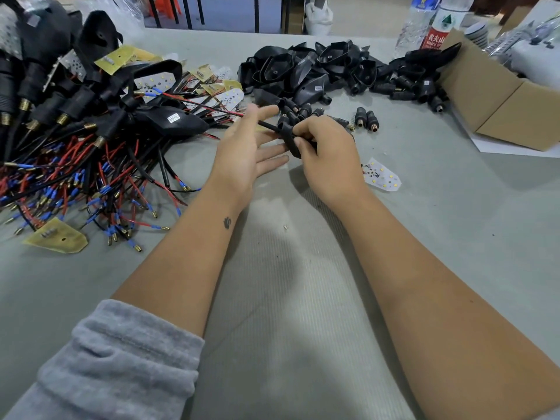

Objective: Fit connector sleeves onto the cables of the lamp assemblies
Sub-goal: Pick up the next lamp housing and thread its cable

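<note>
In the middle of the frame, the right hand (325, 153) grips a black lamp piece (290, 140) with its fingers curled round it. A black cable (266, 125) comes out of that piece and runs up and to the left, across the fingers of the left hand (247, 148). The left hand is held flat, palm up, fingers straight and loose, just beside the black piece. Just above the hands lie a few small black connector sleeves (368, 119) with gold ends, on the grey desk (288, 283). A big pile of lamps with red, black and blue wires (75, 165) fills the left side of the frame. A heap of black shells (315, 69) sits at the upper middle. A white light board (382, 174) lies just right of the right hand. A cardboard box (500, 98) stands at the upper right.
</note>
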Demonstrator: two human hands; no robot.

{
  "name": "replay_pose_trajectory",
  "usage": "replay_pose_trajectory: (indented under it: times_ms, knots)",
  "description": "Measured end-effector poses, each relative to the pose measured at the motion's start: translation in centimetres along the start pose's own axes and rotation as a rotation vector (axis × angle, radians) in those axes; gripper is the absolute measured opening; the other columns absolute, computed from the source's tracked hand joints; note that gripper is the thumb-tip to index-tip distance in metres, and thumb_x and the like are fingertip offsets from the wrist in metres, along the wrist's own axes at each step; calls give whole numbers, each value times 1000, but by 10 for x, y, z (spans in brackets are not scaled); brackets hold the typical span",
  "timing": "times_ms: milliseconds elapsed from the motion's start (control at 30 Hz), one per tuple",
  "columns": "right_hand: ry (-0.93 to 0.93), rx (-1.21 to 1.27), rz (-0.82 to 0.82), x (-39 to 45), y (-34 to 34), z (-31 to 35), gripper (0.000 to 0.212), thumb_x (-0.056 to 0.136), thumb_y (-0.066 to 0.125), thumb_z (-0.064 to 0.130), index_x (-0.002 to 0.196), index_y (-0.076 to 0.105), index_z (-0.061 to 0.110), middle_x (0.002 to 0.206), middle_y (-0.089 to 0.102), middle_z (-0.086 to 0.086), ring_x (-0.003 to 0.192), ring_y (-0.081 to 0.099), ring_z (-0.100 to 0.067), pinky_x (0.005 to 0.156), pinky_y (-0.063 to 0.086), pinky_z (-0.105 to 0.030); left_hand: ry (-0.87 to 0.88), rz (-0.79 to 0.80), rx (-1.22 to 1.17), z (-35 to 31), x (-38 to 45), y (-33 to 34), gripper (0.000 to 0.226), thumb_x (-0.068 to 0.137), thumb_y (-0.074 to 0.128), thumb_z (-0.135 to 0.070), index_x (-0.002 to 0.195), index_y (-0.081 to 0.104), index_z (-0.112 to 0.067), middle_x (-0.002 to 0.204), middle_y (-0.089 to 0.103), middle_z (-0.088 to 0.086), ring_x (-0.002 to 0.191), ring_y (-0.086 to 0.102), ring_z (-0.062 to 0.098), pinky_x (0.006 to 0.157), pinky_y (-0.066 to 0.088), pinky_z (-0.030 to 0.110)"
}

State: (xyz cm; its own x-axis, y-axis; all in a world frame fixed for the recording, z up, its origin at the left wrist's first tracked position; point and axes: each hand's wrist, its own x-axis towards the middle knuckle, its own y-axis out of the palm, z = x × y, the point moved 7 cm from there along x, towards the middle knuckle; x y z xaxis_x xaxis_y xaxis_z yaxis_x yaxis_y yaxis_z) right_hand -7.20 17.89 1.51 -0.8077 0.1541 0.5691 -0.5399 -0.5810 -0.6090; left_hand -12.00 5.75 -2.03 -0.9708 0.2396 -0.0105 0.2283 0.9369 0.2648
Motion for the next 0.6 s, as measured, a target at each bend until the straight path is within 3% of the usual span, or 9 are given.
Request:
replay_pose_trajectory:
  times_ms: [167,300,433,600]
  knots:
    - [-41,13,20,-1,2,4,15,88,57,0,99,66,2,99,63,-12,97,56,-27,85,41,-32,58,-2,29,0,-1,2,36,106,31,-38,104,65,-28,92,69,1,90,70,23,74,58,31]
    - [-38,-76,4,-1,1,2,23,88,58,6,109,65,9,110,59,-7,108,51,-24,93,39,-29,67,-156,-99,-5,-1,-14,36,107,25,-38,101,58,-24,108,69,14,97,70,29,81,59,36]
    - [168,-206,-116,-2,-15,-16,32,87,52,8,116,61,15,117,54,-4,112,45,-22,95,38,-31,79,-266,-181,-7,-1,-26,36,107,25,-38,98,56,-21,109,65,17,97,69,31,83,59,39]
    - [478,-298,-25,-5,-17,-45,27,90,47,24,113,58,16,120,57,-4,117,42,-28,96,33,-39,84,-308,-255,-6,0,-31,36,106,26,-38,102,55,-18,115,64,21,97,70,31,85,59,41]
